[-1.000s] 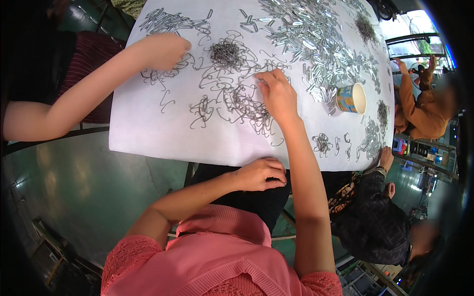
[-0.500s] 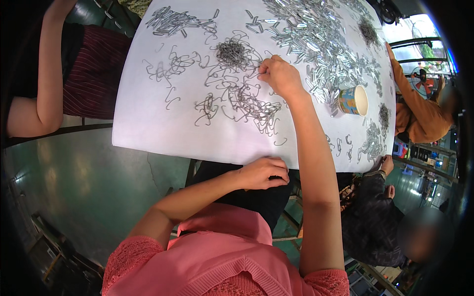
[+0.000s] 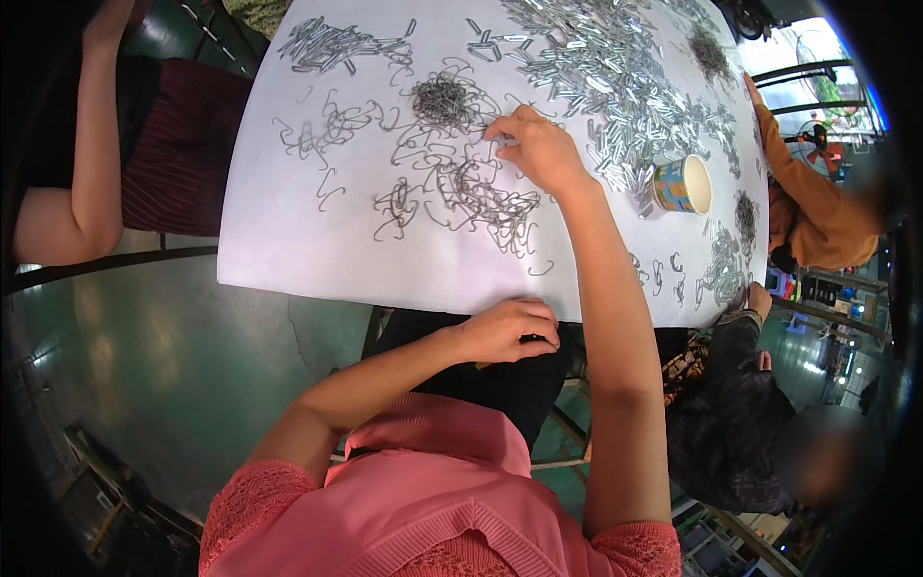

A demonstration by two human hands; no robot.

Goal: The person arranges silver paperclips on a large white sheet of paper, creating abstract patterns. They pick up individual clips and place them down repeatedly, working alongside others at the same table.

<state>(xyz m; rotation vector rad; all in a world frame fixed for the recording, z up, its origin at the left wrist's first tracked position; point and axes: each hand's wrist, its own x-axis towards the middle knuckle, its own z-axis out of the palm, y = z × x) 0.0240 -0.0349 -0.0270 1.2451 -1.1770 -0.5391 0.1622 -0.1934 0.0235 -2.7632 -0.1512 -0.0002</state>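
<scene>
My right hand reaches over the white tabletop, thumb and index finger apart, beside a tangle of thin bent wire hooks. Nothing shows between those fingertips. Just beyond lies a dense, darker heap of wire pieces. My left hand rests at the near table edge above my lap, its fingers curled; whatever lies inside the curl is hidden. To the right of my right hand spreads a large pile of small shiny metal strips.
A patterned paper cup stands beside the strips. More strips lie at the far left. Another dark wire heap sits far right. Two people sit along the right side; one hand is at the table corner. Another person's arm is at left.
My right hand has shifted slightly left, and its thumb and index finger have spread apart. My left hand stays at the table edge. The whole view has moved a little.
</scene>
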